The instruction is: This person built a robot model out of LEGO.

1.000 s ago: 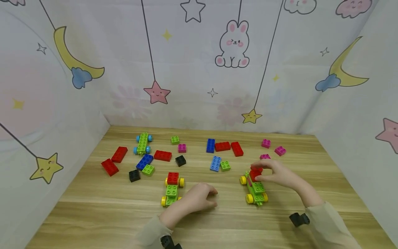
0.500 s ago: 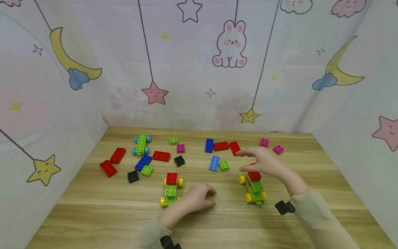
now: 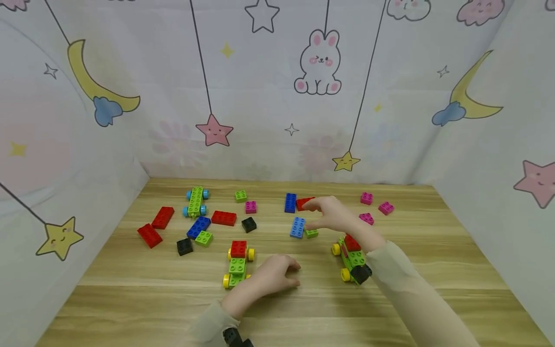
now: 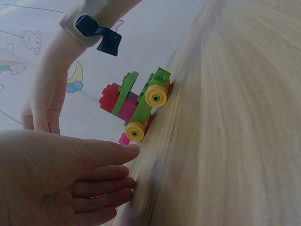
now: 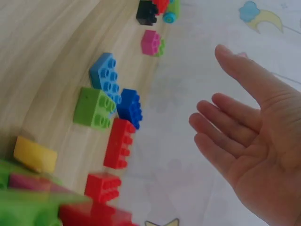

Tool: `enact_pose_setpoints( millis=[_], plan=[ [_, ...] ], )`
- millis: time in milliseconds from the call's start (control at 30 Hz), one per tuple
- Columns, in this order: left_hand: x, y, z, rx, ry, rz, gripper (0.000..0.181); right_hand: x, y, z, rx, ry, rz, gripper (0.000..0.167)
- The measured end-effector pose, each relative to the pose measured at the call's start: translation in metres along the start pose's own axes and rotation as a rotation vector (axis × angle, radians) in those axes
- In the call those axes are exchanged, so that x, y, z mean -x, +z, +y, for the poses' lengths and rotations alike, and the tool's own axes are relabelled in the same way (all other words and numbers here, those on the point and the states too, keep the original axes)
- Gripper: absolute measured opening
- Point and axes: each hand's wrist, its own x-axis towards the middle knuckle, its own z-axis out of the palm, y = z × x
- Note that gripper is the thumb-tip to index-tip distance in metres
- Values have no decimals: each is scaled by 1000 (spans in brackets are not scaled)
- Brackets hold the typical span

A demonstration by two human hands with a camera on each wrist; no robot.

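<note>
My right hand [image 3: 331,214] hovers above the table with its fingers extended and nothing in its grasp. Below it are a light blue brick [image 3: 297,227] and a small green brick [image 3: 311,234]; the right wrist view shows the hand [image 5: 263,141] apart from both. Under the right forearm stands a toy car [image 3: 352,258] of green, pink and red bricks on yellow wheels. Resting low on the table, my left hand [image 3: 274,275] is relaxed and holds nothing. Beside it on the left is a similar car [image 3: 237,266], its near wheel partly hidden by that arm.
Farther back lie a dark blue brick [image 3: 290,203], a red brick [image 3: 304,204] partly behind the right hand, and several pink bricks [image 3: 386,208] at right. On the left are a green base with blue wheels [image 3: 196,201], black bricks [image 3: 249,224] and several red bricks [image 3: 163,218].
My right hand has let go of the red brick on the right car and moved left and back, over the light blue brick. The left hand has stayed in place.
</note>
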Motion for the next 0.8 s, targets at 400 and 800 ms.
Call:
enact_pose_setpoints(
  millis=[400,800],
  plan=[
    [0,2,-1,5,2,5,33,-30,28,-3,39,99,-53,60],
    [-1,1,-1,-2,0,5,33,-48,44,9,65,195,-100,67]
  ],
)
